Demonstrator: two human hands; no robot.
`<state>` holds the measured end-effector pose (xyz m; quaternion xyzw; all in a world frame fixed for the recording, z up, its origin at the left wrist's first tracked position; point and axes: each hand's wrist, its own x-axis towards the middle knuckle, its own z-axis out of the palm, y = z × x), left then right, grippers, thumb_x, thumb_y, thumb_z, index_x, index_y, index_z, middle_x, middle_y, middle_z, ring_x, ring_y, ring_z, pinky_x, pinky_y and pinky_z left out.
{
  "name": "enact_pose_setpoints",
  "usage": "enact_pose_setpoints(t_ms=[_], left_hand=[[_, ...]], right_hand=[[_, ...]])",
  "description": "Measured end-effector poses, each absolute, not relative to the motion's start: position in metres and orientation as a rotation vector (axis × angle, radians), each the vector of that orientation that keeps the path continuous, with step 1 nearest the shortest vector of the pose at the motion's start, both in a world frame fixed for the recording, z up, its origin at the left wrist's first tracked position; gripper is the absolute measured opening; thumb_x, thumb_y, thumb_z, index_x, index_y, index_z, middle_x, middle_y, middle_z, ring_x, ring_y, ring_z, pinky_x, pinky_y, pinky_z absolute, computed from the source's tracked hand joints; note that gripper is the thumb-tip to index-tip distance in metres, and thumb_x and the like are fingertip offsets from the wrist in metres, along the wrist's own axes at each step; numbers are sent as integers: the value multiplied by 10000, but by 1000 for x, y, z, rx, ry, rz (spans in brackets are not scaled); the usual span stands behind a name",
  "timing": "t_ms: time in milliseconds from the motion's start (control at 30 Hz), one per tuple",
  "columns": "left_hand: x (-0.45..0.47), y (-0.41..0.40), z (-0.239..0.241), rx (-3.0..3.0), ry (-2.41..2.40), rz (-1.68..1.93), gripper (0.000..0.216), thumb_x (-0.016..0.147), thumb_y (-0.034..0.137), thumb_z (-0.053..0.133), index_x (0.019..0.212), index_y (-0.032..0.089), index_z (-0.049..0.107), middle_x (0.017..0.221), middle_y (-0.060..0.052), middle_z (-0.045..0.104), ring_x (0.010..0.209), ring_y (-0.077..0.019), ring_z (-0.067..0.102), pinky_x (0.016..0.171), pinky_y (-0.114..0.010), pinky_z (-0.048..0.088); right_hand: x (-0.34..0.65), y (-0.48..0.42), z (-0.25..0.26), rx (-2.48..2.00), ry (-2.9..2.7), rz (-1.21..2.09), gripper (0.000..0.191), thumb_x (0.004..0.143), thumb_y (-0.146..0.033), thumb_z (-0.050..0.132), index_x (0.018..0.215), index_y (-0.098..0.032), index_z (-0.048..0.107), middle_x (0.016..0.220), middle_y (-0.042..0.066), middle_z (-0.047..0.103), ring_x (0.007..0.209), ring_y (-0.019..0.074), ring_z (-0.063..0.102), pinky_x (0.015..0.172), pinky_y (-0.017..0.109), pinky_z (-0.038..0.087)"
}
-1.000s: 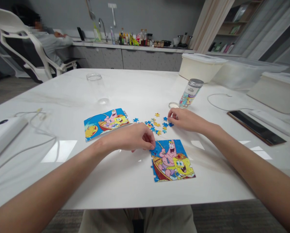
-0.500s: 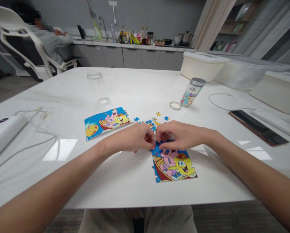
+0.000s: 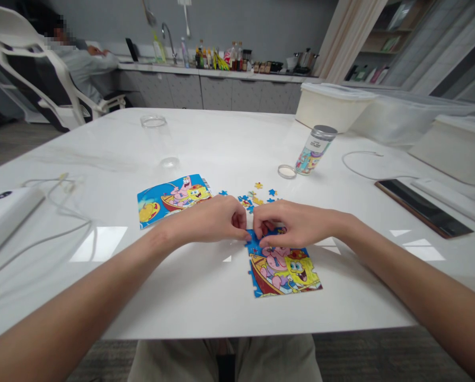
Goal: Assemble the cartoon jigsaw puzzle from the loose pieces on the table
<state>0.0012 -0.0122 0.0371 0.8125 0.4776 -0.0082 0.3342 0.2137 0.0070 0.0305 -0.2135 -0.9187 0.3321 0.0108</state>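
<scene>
A partly joined jigsaw puzzle (image 3: 285, 268) lies flat near the table's front edge, showing a pink starfish and a yellow sponge character in a boat. At its top left corner, the curled fingers and thumb of my left hand (image 3: 221, 218) pinch the blue edge. My right hand (image 3: 287, 223) is closed too, its thumb and fingertips on the puzzle's top edge and covering part of it. Just behind both hands are several loose puzzle pieces (image 3: 257, 201). A folded picture sheet (image 3: 169, 199) with the same scene lies to the left, partly behind my left hand.
Beyond the pieces stand a clear jar (image 3: 160, 140), a ring-shaped lid (image 3: 287, 171) and a printed canister (image 3: 316, 150). A phone (image 3: 420, 207) and cable lie right; a white power bank (image 3: 10, 217) lies left. Storage boxes (image 3: 333, 106) occupy the back right. A person (image 3: 82, 63) sits far left.
My left hand has shifted slightly up and left, its thumb now at the puzzle's top left corner. My right hand has barely moved, staying on the top edge.
</scene>
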Motion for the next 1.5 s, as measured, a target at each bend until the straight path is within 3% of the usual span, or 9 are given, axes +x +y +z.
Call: enact_pose_setpoints(t_ms=[267, 433, 500, 633, 767, 1033, 1233, 1333, 1500], left_hand=[[7, -15, 35, 2146, 1261, 20, 185, 742, 373, 707, 753, 196, 654, 709, 19, 668, 615, -104, 564, 542, -233, 363], [8, -15, 31, 2252, 1196, 128, 202, 807, 370, 669, 735, 184, 638, 674, 21, 639, 596, -98, 549, 561, -232, 375], [7, -14, 29, 2399, 1090, 189, 183, 853, 354, 629, 787, 184, 645, 754, 3, 655, 665, -116, 575, 613, -243, 406], [6, -17, 30, 2759, 813, 211, 146, 911, 279, 575, 974, 193, 674, 1052, -65, 658, 910, -172, 617, 758, -281, 459], [7, -24, 35, 2793, 600, 84, 171, 922, 268, 588, 1040, 231, 706, 1233, -60, 639, 1000, -182, 637, 827, -276, 483], [12, -25, 29, 2811, 540, 55, 202, 956, 248, 529, 1032, 215, 713, 1280, -60, 637, 1071, -204, 637, 894, -296, 499], [25, -38, 15, 2898, 442, 133, 490, 998, 427, 406, 1433, 207, 444, 1533, -144, 389, 1418, -284, 351, 1143, -420, 323], [32, -46, 6, 2874, 447, 112, 595, 976, 536, 390, 1472, 206, 390, 1570, -143, 316, 1461, -290, 250, 1193, -439, 225], [39, -49, 0, 2853, 489, 38, 604, 974, 536, 387, 1486, 217, 362, 1593, -132, 241, 1475, -278, 196, 1203, -454, 186]], right_hand=[[218, 14, 32, -761, -2899, 914, 48, 855, -208, 556, 835, -182, 591, 814, 15, 638, 718, 129, 562, 669, 257, 416], [219, 19, 33, -953, -2886, 759, 395, 986, -390, 362, 713, -182, 556, 699, 23, 613, 624, 130, 513, 625, 276, 361], [220, 22, 33, -1036, -2876, 624, 467, 1001, -405, 290, 673, -180, 535, 691, 39, 618, 627, 141, 513, 631, 288, 350], [227, 31, 28, -1083, -2809, 353, 387, 988, -381, 309, 782, -177, 566, 815, 69, 644, 720, 170, 540, 660, 299, 353], [235, 40, 16, -1129, -2787, 342, 199, 937, -336, 445, 913, -186, 573, 910, 65, 635, 761, 167, 544, 655, 282, 364], [238, 45, 12, -1297, -2754, 326, 116, 923, -298, 506, 914, -196, 561, 888, 52, 637, 729, 161, 528, 630, 278, 350], [236, 42, 13, -1241, -2741, 217, 100, 934, -254, 502, 948, -191, 578, 930, 49, 654, 803, 170, 555, 675, 278, 360], [234, 42, 12, -1253, -2726, 189, 122, 942, -260, 494, 965, -192, 593, 933, 47, 663, 799, 167, 560, 668, 277, 351], [229, 40, 14, -1409, -2605, 104, 179, 964, -283, 469, 1001, -179, 610, 944, 58, 672, 805, 171, 574, 643, 273, 333]])
